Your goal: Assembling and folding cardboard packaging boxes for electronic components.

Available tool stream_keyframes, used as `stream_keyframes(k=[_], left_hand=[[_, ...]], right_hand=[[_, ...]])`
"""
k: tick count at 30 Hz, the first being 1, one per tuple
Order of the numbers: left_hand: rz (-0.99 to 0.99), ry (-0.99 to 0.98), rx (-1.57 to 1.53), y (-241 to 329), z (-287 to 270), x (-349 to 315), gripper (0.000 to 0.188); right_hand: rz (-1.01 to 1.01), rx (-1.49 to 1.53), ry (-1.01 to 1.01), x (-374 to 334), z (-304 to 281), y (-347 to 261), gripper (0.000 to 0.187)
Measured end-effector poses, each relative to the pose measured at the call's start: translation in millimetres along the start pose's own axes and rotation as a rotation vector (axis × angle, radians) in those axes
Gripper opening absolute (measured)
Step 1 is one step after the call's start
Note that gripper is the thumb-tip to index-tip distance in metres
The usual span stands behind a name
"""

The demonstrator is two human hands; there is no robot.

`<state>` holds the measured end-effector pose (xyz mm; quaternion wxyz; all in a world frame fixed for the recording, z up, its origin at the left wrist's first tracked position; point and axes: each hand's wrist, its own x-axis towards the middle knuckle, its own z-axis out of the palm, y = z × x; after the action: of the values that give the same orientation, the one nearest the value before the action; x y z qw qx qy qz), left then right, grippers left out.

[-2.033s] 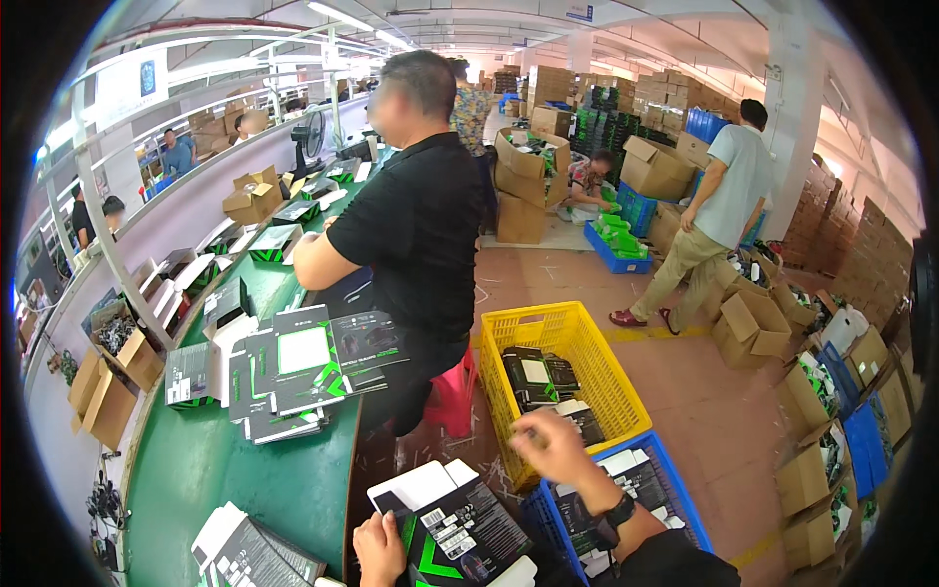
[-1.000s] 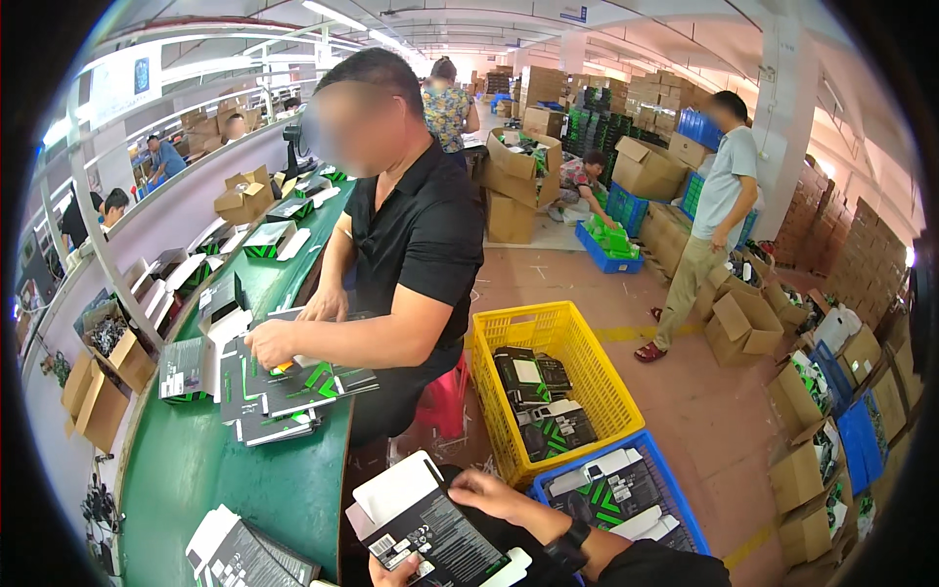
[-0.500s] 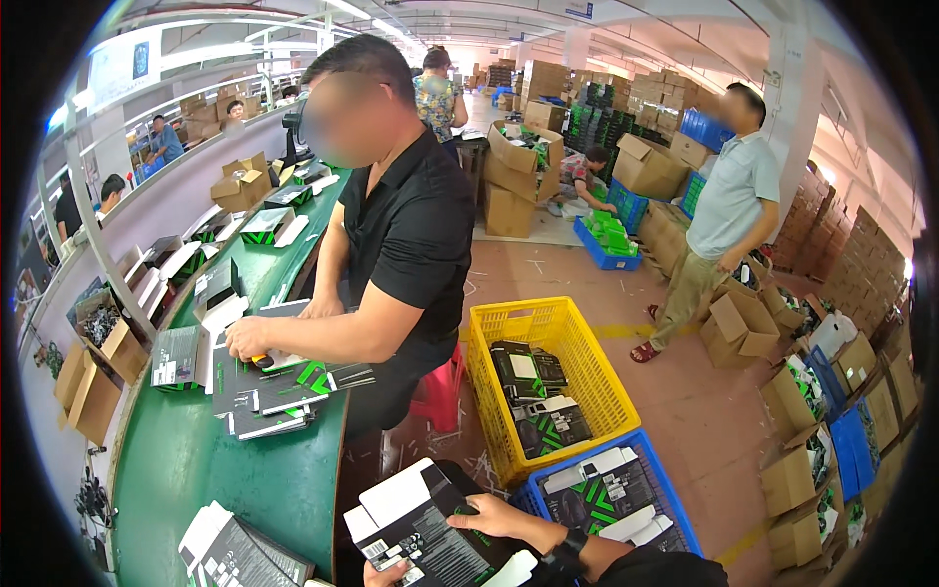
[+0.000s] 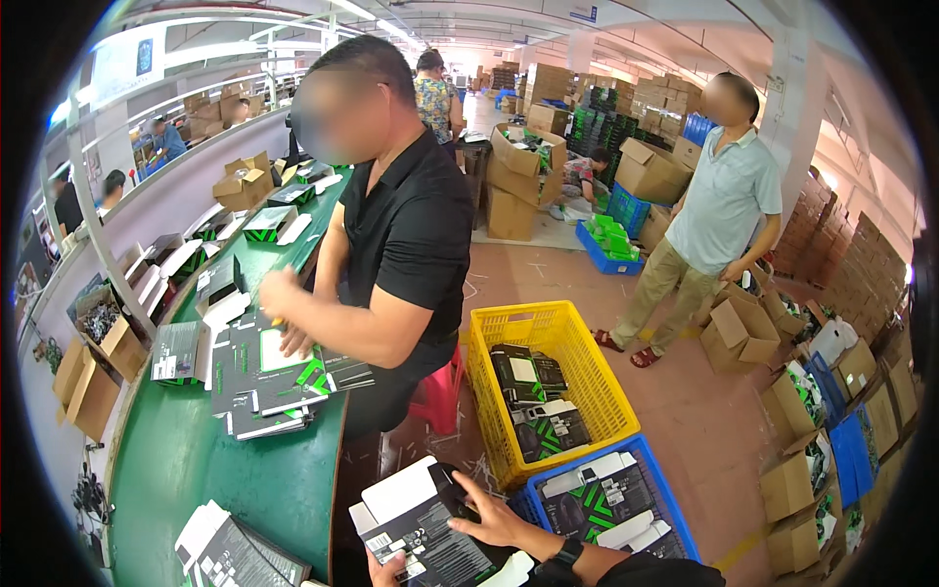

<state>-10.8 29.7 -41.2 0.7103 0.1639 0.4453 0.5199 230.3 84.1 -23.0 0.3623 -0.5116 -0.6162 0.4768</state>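
Left hand [image 4: 386,569] pinches the black carton [image 4: 423,550] near its lower edge; right hand [image 4: 487,520] touches it, fingers spread. Probably light, stiff, easily creased: edges are safer than white flap [image 4: 396,491]. It is between green table [image 4: 166,470] and blue crate [image 4: 677,501].

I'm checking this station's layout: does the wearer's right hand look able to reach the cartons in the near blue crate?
Probably yes: the blue crate is open-topped, its black cartons lie uncovered, and the right hand is close by, though busy at the carton that the left hand holds.
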Motion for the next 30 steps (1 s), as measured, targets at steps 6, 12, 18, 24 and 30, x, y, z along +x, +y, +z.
stream_keyframes(k=[6,12,18,24,30], left_hand=[[0.285,-0.024,0.235,5,19,4,0.055],[0.163,0.031,0.53,-26,-24,30,0.024],[0.431,0.113,0.357,-32,-26,34,0.041],[0.574,0.166,0.18,-19,-3,29,0.042],[0.461,0.153,0.364,-13,-7,28,0.01]], right_hand=[[-0.172,0.128,-0.093,19,-13,21,0.055],[-0.243,-0.085,-0.176,26,-13,20,0.031],[-0.2,-0.216,-0.262,34,-4,23,0.038],[-0.267,-0.056,0.072,28,16,17,0.037],[-0.312,0.414,0.17,29,28,13,0.022]])
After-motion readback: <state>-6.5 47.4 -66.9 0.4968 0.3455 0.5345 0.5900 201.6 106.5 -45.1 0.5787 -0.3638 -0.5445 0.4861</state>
